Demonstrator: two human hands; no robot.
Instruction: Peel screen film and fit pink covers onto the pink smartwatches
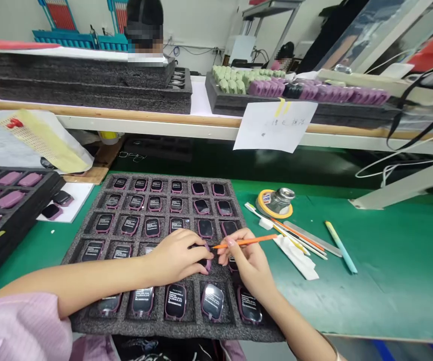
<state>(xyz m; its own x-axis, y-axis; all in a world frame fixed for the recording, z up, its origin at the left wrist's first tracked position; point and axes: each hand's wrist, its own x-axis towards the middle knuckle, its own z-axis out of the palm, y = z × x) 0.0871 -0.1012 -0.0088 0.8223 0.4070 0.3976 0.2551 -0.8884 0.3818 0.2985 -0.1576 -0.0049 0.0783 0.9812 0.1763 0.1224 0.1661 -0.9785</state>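
A grey foam tray (77, 255) holds rows of purple smartwatch bodies without straps, many showing white text on dark screens. My left hand (179, 253) reaches over the tray, its fingers closed round the edges of a purple smartwatch (208, 261) that they partly cover. In my right hand (244, 255) is a slim orange pencil-like stick (252, 241), pinched between thumb and fingers. Its dark tip points left, at the watch's upper right side; whether it touches cannot be made out. Beneath my right hand, another watch (233, 264) is partly hidden in its compartment.
On the green bench to the right lie a toothbrush (252, 208), a white tissue (297, 258), a blue-yellow pen (340, 248) and a metal-capped bottle (282, 200). Another foam tray (17, 228) stands left, near two loose watches (52, 211). A shelf (201, 128) crosses behind; people sit beyond.
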